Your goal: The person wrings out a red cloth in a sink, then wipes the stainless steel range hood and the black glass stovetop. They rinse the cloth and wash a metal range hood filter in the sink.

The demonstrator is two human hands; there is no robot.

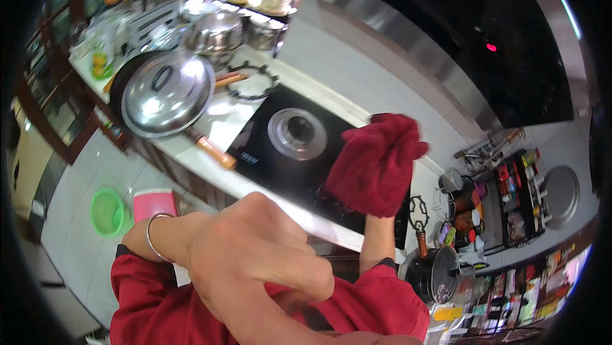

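A dark red cloth [377, 166] covers my right hand, whose bare wrist shows below it. The cloth is bunched over the right side of a black glass gas hob [253, 127]. To its left, the round metal burner [297, 133] lies uncovered. My left hand [258, 254] is raised close to the camera, a thin bangle [149, 237] at its wrist. Its fingers are curled and its thumb reaches towards the lower edge of the view; its palm side is hidden.
Left of the hob stands a wok with a domed metal lid [167, 94] and wooden handle [215, 153], beside a loose pan support [253, 82]. Another support [418, 211] and a lidded black pot [442, 273] are at right. A green bucket [106, 213] stands on the floor.
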